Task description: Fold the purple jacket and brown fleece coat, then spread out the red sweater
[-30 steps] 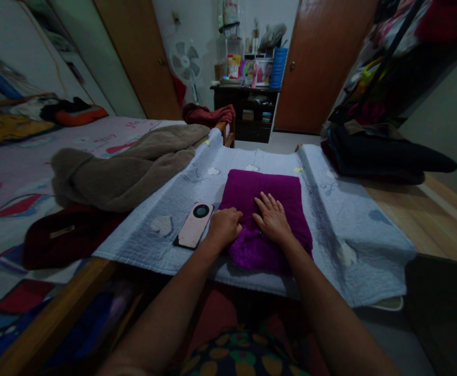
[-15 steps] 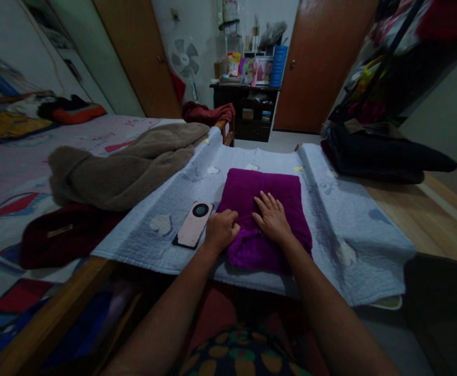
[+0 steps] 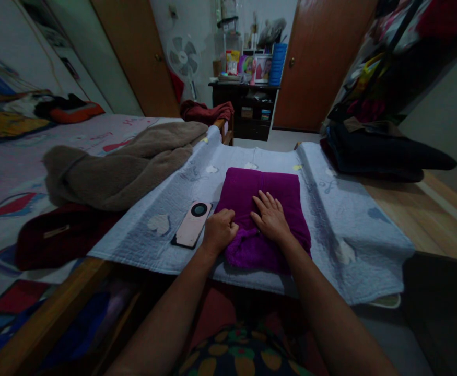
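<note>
A folded purple garment with a fuzzy near-left corner lies in front of me on a light blue quilted cloth. At the garment's left edge my left hand is closed, its fingers curled against the fabric; the fingertips are hidden. Flat on top of the garment rests my right hand, fingers spread and holding nothing. Just left of my left hand a pink phone lies face down, its round black camera ring showing.
On the left a bed holds a brown fuzzy garment and a dark red garment. Dark folded clothes are stacked on the right over a wooden surface. Farther back stand a fan and a dark cabinet.
Hardly anything differs. The whole view has shifted very slightly, while both hands keep their places on the purple garment.
</note>
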`<state>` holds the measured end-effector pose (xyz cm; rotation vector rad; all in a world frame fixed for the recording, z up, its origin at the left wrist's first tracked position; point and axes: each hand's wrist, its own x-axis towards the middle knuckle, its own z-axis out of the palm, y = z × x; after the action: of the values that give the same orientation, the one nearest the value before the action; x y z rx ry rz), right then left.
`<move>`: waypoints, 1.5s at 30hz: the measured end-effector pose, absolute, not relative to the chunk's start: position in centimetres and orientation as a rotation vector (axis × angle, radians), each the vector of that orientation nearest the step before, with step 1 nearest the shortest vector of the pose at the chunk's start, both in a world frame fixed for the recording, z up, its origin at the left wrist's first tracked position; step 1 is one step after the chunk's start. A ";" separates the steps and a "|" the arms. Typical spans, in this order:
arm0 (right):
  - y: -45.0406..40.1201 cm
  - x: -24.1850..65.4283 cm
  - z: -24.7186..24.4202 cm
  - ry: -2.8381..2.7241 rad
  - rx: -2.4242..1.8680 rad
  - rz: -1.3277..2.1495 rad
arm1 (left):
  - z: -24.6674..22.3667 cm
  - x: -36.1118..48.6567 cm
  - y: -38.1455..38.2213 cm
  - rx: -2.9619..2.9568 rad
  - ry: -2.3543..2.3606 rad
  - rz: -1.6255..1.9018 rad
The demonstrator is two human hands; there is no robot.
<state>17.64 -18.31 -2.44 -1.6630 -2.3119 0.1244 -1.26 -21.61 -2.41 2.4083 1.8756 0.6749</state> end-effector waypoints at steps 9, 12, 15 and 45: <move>-18.3 17.6 -2.5 -2.303 -1.655 0.137 | -2.5 -1.2 -21.6 2.380 1.890 0.735; -18.3 17.7 -2.4 -2.302 -1.657 0.144 | -2.7 -1.4 -21.6 2.349 1.879 0.795; -18.2 17.7 -2.5 -2.306 -1.661 0.151 | -2.8 -1.7 -21.9 2.294 1.860 0.868; -18.2 17.7 -2.6 -2.311 -1.657 0.133 | -0.9 -1.6 -12.5 2.278 2.017 0.653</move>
<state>17.69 -18.17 -2.59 -1.6573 -2.3106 0.1331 -1.60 -12.51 -0.89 2.2777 2.0173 0.6535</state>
